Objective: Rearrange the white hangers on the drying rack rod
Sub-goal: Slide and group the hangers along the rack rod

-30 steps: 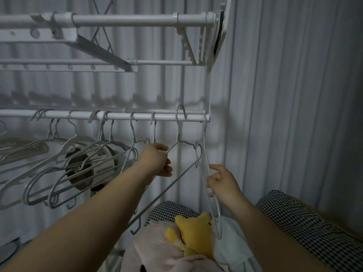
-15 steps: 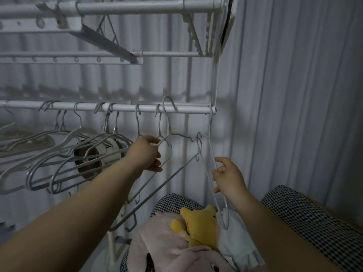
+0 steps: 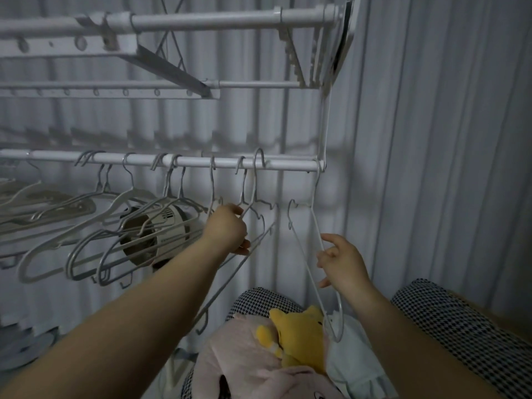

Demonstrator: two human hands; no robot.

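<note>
Currently, the end hanger (image 3: 301, 249) hangs by its hook from the far right end of the rod (image 3: 198, 161), tilted so that its lower loop reaches down over the soft toys (image 3: 293, 335). The right hand (image 3: 344, 262) meets it partway down the long wire arm: the middle fingers are loosely curled round the wire, the index finger (image 3: 331, 239) points up beside it, and the thumb sits lower on the same wire. The second hanger (image 3: 254, 182) hangs just left of the end hanger, apart from it, with its hook standing higher above the rod than the neighbouring hooks. The left hand (image 3: 227, 230) holds this hanger at the shoulder just below the neck, fingers (image 3: 243, 244) curled tightly round the wire. Further left, a row of hangers (image 3: 95, 246) hangs along the rod, angled toward the camera, with a round fan (image 3: 161, 234) behind it. A checked cushion (image 3: 460, 326) lies at lower right, and a pleated curtain (image 3: 446, 139) fills the background.
</note>
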